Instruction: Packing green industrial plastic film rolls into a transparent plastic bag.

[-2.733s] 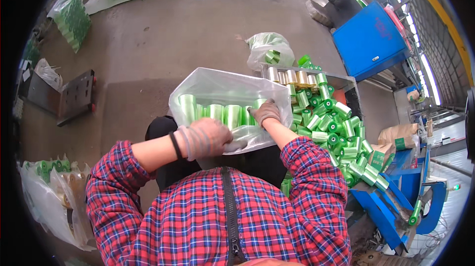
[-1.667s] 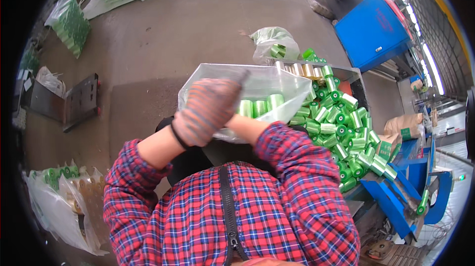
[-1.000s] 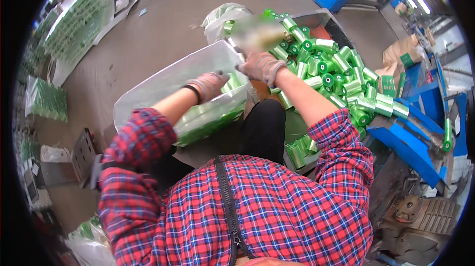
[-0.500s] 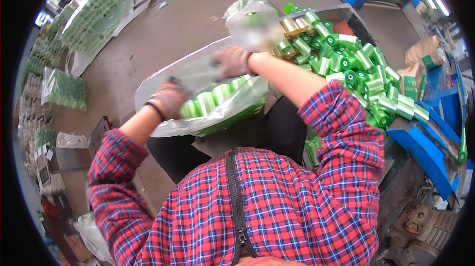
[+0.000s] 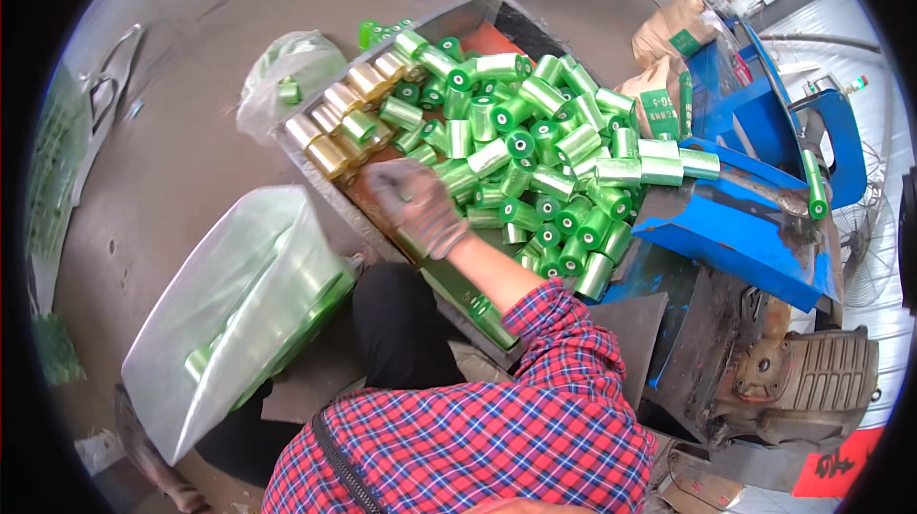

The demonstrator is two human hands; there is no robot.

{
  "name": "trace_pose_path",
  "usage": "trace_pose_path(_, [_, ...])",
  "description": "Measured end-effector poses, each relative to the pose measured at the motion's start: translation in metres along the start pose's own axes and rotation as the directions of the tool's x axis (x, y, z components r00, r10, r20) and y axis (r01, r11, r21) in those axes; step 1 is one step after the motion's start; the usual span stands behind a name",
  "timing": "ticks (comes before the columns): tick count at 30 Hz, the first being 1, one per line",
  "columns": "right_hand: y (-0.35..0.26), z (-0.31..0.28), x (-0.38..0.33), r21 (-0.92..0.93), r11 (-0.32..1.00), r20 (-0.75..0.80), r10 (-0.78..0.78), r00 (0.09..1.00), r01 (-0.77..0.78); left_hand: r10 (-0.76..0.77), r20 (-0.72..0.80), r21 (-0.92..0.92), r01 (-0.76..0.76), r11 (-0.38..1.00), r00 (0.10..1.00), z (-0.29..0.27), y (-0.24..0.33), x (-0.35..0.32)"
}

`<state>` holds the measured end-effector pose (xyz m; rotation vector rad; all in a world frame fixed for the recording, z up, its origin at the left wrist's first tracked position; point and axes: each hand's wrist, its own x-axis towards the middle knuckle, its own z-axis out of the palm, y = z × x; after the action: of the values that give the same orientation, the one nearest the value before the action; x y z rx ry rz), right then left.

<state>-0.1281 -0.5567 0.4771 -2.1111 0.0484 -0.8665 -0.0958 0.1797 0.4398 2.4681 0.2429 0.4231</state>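
Reaching forward from a red plaid sleeve, the right hand (image 5: 413,206), in a grey knit glove, lies with fingers loosely spread and curled down over the near corner of a shallow metal tray (image 5: 315,165), holding nothing that can be made out. Just beyond its fingertips lies a heap of shiny green film rolls (image 5: 535,146), with a few gold-coloured rolls (image 5: 334,127) along the tray's left edge. The left hand is out of view. Beside the person's dark trouser leg, a large clear plastic bag (image 5: 239,304) holding more green rolls rests on the grey concrete floor (image 5: 181,122). A smaller, crumpled clear bag (image 5: 291,65) sits at the tray's far left corner. A blue metal machine (image 5: 755,218) stands right of the heap.
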Motion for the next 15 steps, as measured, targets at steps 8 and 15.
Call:
trace_pose_path(8, [0.266,-0.238,0.03,-0.797,0.129,-0.486,0.443,0.753,-0.59,-0.323,0.08,0.207,0.301,0.931,0.943,0.07,0.042,-0.051])
trace_pose_path(15, [0.34,-0.303,0.07,-0.672,0.136,-0.432,0.726,0.535,-0.728,-0.401,0.062,0.286,0.369,0.884,0.914,0.063,0.06,-0.049])
